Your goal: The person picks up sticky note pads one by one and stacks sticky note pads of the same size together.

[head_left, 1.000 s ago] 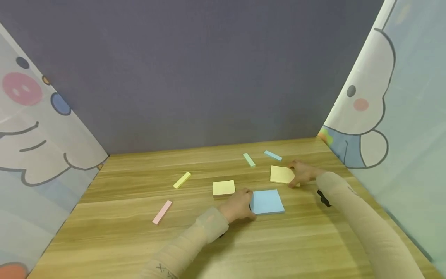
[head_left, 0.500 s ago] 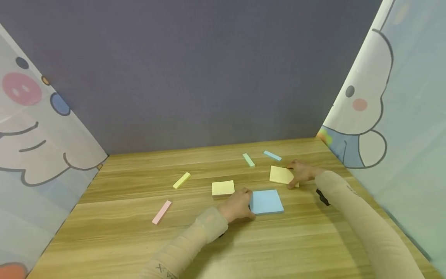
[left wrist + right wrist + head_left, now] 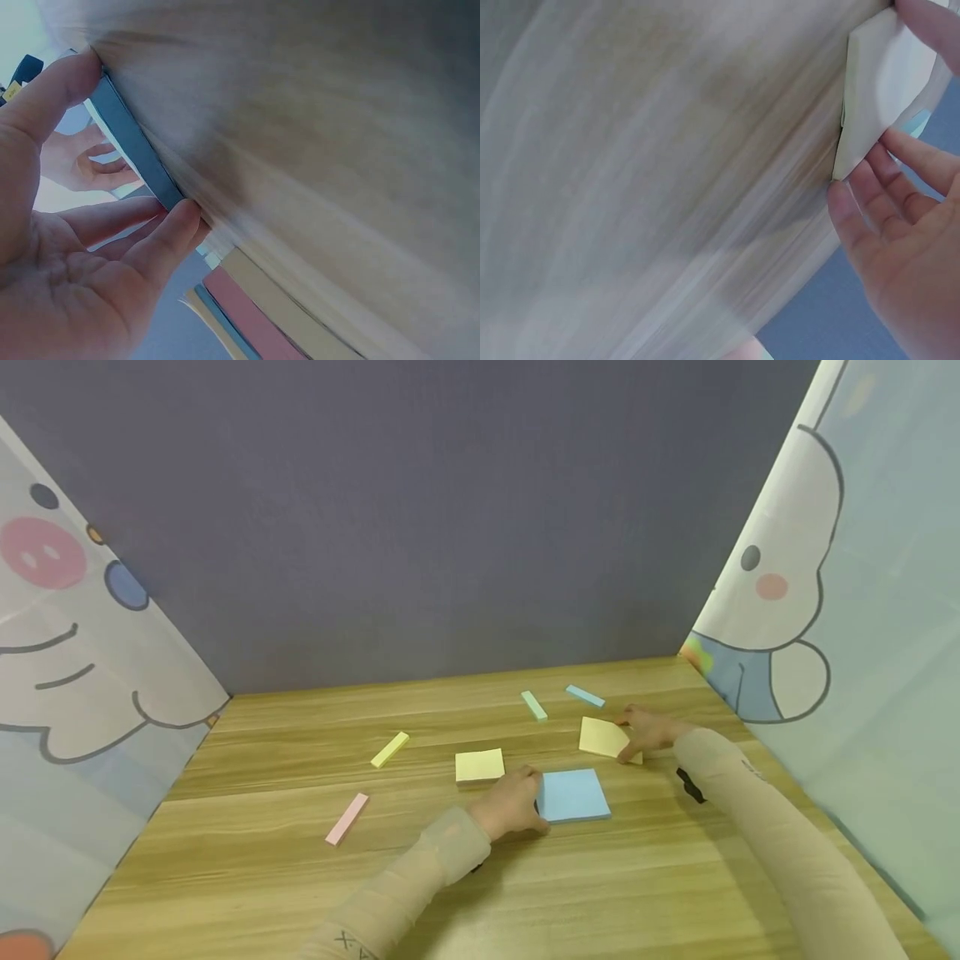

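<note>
A square blue pad (image 3: 574, 795) lies flat on the table, and my left hand (image 3: 513, 803) holds its left side between thumb and fingers. In the left wrist view, the thumb and fingers of my left hand (image 3: 82, 247) span the blue pad's edge (image 3: 135, 142). Farther back on the right, my right hand (image 3: 649, 732) grips the right side of a flat yellow pad (image 3: 602, 737). The right wrist view shows the pale pad (image 3: 874, 90) between the thumb and fingertips of my right hand (image 3: 907, 210).
Left of the blue pad is a smaller, thicker yellow stack (image 3: 480, 765). Narrow strips lie about the wooden table (image 3: 247, 860): pink (image 3: 347, 819), yellow (image 3: 390, 749), green (image 3: 534, 705) and blue (image 3: 585, 696). A dark panel (image 3: 450, 527) stands behind, with printed cloths at both sides.
Both hands keep their holds, and the pads stay in place on the table. Only a slight shift of the head view is visible.
</note>
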`<state>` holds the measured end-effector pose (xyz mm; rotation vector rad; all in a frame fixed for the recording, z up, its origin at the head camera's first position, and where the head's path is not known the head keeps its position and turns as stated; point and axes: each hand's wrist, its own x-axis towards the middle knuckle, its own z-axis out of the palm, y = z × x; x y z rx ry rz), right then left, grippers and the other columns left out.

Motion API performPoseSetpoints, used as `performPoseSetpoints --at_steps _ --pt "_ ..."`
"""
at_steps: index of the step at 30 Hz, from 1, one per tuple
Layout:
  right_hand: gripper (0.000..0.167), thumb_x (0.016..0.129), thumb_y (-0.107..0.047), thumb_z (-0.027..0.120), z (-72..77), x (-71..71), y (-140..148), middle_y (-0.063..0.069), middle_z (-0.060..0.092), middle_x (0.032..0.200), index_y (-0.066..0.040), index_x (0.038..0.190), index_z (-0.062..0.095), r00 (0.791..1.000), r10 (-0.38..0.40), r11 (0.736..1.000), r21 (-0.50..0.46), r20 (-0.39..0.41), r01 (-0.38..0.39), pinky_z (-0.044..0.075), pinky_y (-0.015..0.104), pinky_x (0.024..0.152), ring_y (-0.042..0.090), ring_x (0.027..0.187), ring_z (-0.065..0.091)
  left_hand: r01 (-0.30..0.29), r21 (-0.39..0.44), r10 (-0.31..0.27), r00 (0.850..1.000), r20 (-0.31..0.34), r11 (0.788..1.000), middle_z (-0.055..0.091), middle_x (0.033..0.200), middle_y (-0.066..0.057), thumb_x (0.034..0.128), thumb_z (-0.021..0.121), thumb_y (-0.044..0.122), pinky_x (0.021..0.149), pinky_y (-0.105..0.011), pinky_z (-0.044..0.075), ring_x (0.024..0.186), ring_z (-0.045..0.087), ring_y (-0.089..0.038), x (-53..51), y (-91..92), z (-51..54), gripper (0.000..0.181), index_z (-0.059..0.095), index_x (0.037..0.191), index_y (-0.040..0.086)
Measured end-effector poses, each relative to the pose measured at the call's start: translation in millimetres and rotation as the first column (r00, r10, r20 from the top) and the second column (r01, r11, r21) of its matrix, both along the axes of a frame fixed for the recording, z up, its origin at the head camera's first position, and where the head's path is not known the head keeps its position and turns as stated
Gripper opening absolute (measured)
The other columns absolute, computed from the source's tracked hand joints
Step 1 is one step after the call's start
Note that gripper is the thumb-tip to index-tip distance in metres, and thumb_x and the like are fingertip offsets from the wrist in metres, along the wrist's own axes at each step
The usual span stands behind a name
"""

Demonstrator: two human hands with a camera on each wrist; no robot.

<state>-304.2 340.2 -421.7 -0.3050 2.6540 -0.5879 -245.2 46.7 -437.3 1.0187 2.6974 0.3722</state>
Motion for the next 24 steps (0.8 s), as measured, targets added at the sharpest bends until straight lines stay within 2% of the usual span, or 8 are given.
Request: performPoseSetpoints --at_steps 4,9,13,15,17,21,24 --pt "0.087 0.071 -0.034 0.076 -1.3 0.6 0 0.032 0.029 0.133 0.012 0.132 0.035 1.0 -0.027 1.0 -0.003 -0.015 0.027 0.035 0.06 0.097 0.05 0.119 0.035 0.002 0.0 -0.002 1.0 0.014 1.0 0.044 0.136 -0.015 0.0704 0.078 0.036 0.101 -0.034 0.041 0.122 0.046 -0.028 -0.5 0.2 1.8 0.078 0.045 0.13 -0.004" --pt "0.087 0.071 -0.043 0.074 -3.1 3.4 -4 0.029 0.04 0.126 0.014 0.129 0.04 0.996 -0.041 0.997 0.065 -0.076 0.046 0.043 0.048 0.089 0.036 0.105 0.047 -0.002 -0.012 0.002 1.0 0.013 1.0 0.043 0.138 -0.015 0.071 0.077 0.037 0.102 -0.034 0.04 0.124 0.045 -0.028 -0.2 -0.2 1.3 0.08 0.044 0.131 -0.003" --pt "0.077 0.072 -0.046 0.072 0.6 6.7 -10 0.023 0.05 0.112 0.012 0.117 0.05 0.993 -0.07 0.99 0.115 -0.093 0.08 0.045 0.038 0.076 0.026 0.088 0.049 -0.011 -0.014 0.012 1.0 0.011 1.0 0.043 0.139 -0.014 0.0709 0.077 0.038 0.102 -0.034 0.04 0.124 0.044 -0.027 -0.9 -0.5 1.0 0.08 0.044 0.131 -0.003" --pt "0.071 0.073 -0.047 0.07 2.7 8.7 -12 0.022 0.052 0.107 0.01 0.111 0.053 0.992 -0.073 0.985 0.147 -0.103 0.088 0.045 0.038 0.074 0.026 0.085 0.05 -0.013 -0.013 0.013 1.0 0.011 1.0 0.043 0.138 -0.014 0.0707 0.077 0.038 0.102 -0.033 0.04 0.124 0.044 -0.027 -1.2 -0.8 1.1 0.08 0.044 0.131 -0.003" --pt "0.072 0.074 -0.048 0.068 4.4 10.9 -15 0.024 0.051 0.109 0.011 0.11 0.053 0.992 -0.068 0.98 0.181 -0.108 0.087 0.046 0.042 0.076 0.031 0.089 0.052 -0.013 -0.012 0.013 1.0 0.01 1.0 0.043 0.138 -0.014 0.0707 0.077 0.038 0.102 -0.033 0.04 0.124 0.044 -0.027 -1.3 -0.8 1.5 0.08 0.044 0.131 -0.003" --pt "0.084 0.076 -0.052 0.064 4.9 13.7 -17 0.033 0.043 0.123 0.017 0.12 0.046 0.993 -0.049 0.97 0.23 -0.112 0.074 0.042 0.054 0.089 0.044 0.109 0.046 -0.013 -0.001 0.013 1.0 0.011 1.0 0.044 0.137 -0.014 0.0703 0.078 0.037 0.101 -0.033 0.042 0.123 0.046 -0.027 -0.4 -0.9 2.0 0.079 0.045 0.13 -0.003" --pt "0.084 0.077 -0.049 0.065 4.9 14.2 -14 0.035 0.04 0.127 0.018 0.124 0.043 0.995 -0.037 0.982 0.181 -0.089 0.052 0.039 0.056 0.094 0.047 0.115 0.041 -0.016 0.005 0.016 1.0 0.018 1.0 0.044 0.137 -0.014 0.07 0.078 0.037 0.1 -0.032 0.042 0.122 0.047 -0.027 1.2 -0.5 0.9 0.078 0.046 0.13 -0.003"
